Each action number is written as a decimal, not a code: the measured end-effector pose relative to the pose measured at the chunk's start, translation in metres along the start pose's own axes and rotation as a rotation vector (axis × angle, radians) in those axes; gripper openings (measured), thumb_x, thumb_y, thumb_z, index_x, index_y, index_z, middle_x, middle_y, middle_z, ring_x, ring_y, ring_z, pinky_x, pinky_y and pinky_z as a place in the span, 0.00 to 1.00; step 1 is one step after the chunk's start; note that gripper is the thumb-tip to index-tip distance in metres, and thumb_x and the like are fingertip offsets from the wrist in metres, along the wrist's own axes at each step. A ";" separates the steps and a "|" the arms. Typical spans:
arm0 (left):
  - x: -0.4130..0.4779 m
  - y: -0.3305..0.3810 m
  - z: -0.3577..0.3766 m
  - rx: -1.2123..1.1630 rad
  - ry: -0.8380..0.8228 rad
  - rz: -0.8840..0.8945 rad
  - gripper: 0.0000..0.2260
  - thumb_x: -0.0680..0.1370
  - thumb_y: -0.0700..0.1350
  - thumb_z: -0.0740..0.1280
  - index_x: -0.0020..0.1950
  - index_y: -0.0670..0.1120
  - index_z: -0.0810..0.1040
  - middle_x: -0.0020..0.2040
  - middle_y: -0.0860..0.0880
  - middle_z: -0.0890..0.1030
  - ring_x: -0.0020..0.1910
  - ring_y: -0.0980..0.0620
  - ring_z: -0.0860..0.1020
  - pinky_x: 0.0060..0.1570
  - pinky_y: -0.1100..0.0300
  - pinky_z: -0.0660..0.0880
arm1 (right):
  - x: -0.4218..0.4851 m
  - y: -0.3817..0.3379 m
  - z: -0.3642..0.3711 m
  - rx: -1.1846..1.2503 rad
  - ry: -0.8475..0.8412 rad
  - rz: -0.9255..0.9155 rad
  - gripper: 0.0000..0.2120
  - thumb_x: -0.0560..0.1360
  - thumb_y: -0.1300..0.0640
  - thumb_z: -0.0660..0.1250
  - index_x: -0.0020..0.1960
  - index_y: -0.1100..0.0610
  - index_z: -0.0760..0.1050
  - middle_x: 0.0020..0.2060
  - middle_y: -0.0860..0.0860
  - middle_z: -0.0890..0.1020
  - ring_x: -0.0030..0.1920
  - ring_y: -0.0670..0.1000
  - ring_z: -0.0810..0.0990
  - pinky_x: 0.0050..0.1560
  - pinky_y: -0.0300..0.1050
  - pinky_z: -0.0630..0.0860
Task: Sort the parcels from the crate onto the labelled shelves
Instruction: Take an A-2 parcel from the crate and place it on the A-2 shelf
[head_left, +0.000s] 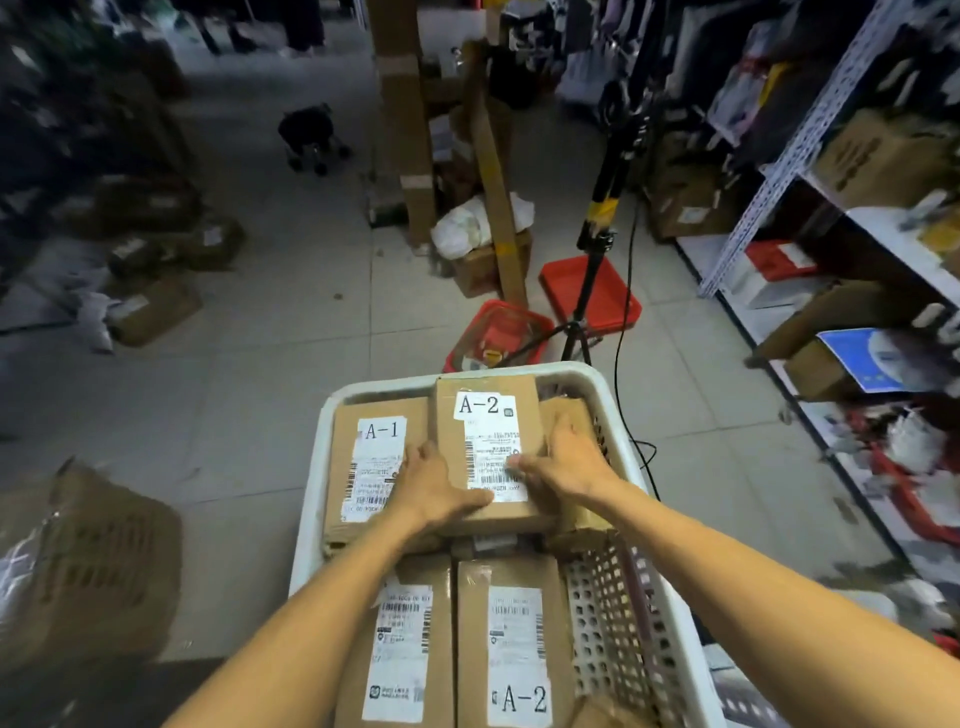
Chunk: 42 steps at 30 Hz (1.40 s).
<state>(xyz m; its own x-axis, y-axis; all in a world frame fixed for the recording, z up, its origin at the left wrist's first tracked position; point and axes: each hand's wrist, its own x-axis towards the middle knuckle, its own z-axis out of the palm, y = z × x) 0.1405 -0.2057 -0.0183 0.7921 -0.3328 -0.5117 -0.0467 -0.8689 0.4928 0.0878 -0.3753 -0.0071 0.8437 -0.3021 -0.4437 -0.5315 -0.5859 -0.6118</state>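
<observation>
Both hands grip the A-2 parcel (485, 441) at frame centre: left hand (428, 486) on its left edge, right hand (563, 467) on its right. It sits atop other boxes in the white crate (613, 587), w/ the A-1 parcel (371, 462) touching its left side.

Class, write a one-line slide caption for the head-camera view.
Left hand and right hand grip an A-2 parcel in the white crate, beside an A-1 parcel, metal shelves at right.
</observation>
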 end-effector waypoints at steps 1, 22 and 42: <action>0.004 -0.001 0.004 -0.055 0.031 -0.030 0.45 0.67 0.57 0.75 0.75 0.44 0.57 0.72 0.43 0.63 0.71 0.43 0.63 0.70 0.48 0.63 | 0.004 0.004 0.005 0.087 -0.031 0.006 0.29 0.72 0.49 0.72 0.67 0.60 0.65 0.58 0.53 0.78 0.57 0.53 0.76 0.60 0.49 0.73; -0.094 0.022 -0.090 -0.728 0.140 0.115 0.38 0.69 0.35 0.75 0.74 0.48 0.59 0.66 0.47 0.74 0.57 0.51 0.74 0.52 0.57 0.75 | -0.098 -0.075 -0.044 0.501 0.077 -0.087 0.31 0.67 0.64 0.76 0.65 0.57 0.65 0.58 0.53 0.79 0.58 0.54 0.78 0.60 0.56 0.75; -0.405 -0.029 -0.159 -0.816 0.689 0.086 0.44 0.68 0.40 0.77 0.77 0.44 0.55 0.74 0.45 0.65 0.70 0.45 0.67 0.68 0.48 0.68 | -0.334 -0.198 -0.033 0.497 -0.027 -0.606 0.23 0.71 0.62 0.72 0.62 0.53 0.68 0.58 0.52 0.79 0.55 0.53 0.80 0.57 0.54 0.77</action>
<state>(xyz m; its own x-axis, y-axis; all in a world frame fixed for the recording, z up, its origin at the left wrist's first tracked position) -0.0822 0.0121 0.2866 0.9904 0.1191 -0.0707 0.0998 -0.2596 0.9605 -0.0857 -0.1836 0.2840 0.9987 -0.0154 0.0492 0.0442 -0.2356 -0.9708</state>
